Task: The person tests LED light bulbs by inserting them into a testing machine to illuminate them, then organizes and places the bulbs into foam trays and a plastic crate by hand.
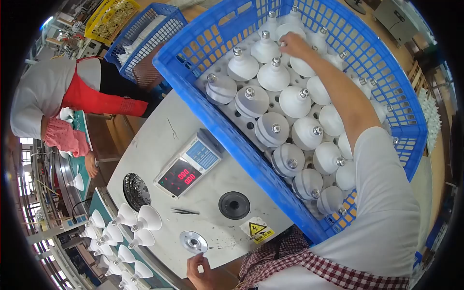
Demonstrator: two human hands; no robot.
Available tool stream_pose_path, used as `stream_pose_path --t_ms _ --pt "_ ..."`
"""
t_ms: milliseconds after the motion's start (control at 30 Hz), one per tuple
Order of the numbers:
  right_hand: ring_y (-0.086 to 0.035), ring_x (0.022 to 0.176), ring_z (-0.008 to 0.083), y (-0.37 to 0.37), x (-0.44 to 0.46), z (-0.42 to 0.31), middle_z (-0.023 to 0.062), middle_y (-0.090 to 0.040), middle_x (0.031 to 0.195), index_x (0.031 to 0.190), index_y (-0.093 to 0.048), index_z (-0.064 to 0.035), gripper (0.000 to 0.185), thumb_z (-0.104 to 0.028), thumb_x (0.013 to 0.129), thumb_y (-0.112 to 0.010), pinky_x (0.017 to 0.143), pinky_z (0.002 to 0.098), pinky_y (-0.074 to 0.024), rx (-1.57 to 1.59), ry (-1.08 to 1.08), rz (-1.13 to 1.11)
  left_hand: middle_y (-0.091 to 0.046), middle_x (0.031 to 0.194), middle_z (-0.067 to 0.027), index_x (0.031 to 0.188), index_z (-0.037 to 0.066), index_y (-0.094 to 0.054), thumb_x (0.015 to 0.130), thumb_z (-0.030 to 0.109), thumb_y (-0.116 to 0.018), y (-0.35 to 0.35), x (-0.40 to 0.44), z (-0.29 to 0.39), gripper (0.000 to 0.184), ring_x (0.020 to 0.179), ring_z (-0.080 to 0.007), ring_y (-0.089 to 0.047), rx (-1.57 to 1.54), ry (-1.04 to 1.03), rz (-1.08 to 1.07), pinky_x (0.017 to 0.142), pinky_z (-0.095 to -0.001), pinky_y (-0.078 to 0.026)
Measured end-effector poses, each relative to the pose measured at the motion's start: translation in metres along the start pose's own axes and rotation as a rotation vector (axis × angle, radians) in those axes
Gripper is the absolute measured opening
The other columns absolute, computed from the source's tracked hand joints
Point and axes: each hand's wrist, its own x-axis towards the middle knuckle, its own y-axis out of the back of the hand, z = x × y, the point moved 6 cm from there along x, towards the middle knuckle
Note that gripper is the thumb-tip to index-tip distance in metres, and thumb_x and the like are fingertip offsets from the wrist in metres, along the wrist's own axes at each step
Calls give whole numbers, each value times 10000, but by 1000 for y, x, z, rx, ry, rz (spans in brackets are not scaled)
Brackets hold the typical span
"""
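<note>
My right hand reaches to the far part of a big blue plastic crate. Its fingers are pinched at the top of a white lamp bulb, whose metal cap they mostly hide. Around it, many white bulbs stand cap up in a holed white tray. At the table's near edge, my left hand is closed with fingers curled. Its fingertips are at the rim of a shiny silver disc; whether they grip anything is unclear.
A digital scale with red digits, tweezers, a black round fixture and a dish of small metal parts are on the table. White lamp shells stand at lower left. A co-worker in a red apron is on the left.
</note>
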Motion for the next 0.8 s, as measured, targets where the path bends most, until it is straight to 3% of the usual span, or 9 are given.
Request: stream_pose_path --t_ms 33,100,233,333,400,500,600,733,800 --pt "-573 818 326 -4 0 -8 186 -590 878 841 -614 -14 270 -144 610 -663 751 379 -449 -1 -3 2 -569 749 -113 904 -2 -578 753 -22 -559 0 -1 3 153 644 -202 -555 0 -4 -2 604 -286 -449" --pt "-570 835 328 -43 -8 -4 194 -592 860 840 -613 -14 236 -131 636 -632 760 392 -446 -173 -107 -385 -567 744 -116 919 3 -577 757 -18 -555 -1 -3 4 165 642 -195 -554 -49 13 -60 597 -286 -447" --pt "-558 878 331 -56 -27 22 197 -590 870 828 -618 -7 191 -105 665 -603 787 392 -438 -276 -155 -440 -563 748 -105 933 5 -575 763 -17 -552 5 0 -4 172 639 -188 -543 -62 35 -41 598 -284 -442" --pt "-532 935 336 -32 -31 15 210 -561 956 919 -586 -10 239 -92 695 -584 816 395 -428 -117 -168 -341 -558 745 -99 944 5 -571 772 -10 -549 5 -7 -14 174 636 -179 -533 -77 46 -45 595 -278 -437" --pt "-513 966 340 13 -31 0 210 -509 1060 1048 -516 -18 351 -108 715 -581 828 408 -419 -111 -178 123 -555 743 -100 947 6 -570 775 -8 -548 6 -9 -16 174 634 -174 -531 -87 40 -35 593 -276 -435" --pt "-538 907 345 -2 -10 28 177 -474 1096 1047 -514 -30 320 -74 731 -539 782 418 -447 -195 -115 238 -551 736 -97 946 9 -571 776 -7 -547 7 -13 -18 172 629 -165 -524 -80 36 -7 587 -272 -430" --pt "-540 904 345 -2 0 44 177 -521 1021 1046 -520 -23 319 -120 744 -551 768 413 -451 -151 -323 77 -547 724 -90 938 14 -575 774 -8 -547 -1 -17 -29 168 621 -156 -515 -81 91 -16 580 -268 -425" --pt "-574 819 311 10 12 61 173 -558 888 1023 -509 -11 291 -141 767 -556 676 369 -486 -184 -266 7 -539 702 -76 934 19 -579 772 -6 -549 -7 -17 -34 167 603 -142 -496 -83 121 -42 566 -259 -416" --pt "-569 631 201 19 0 82 101 -537 711 873 -553 -1 210 -192 785 -565 518 312 -469 572 -695 78 -537 699 -74 938 16 -577 772 -7 -547 -8 -15 -39 171 600 -140 -494 -85 124 -56 564 -257 -414"
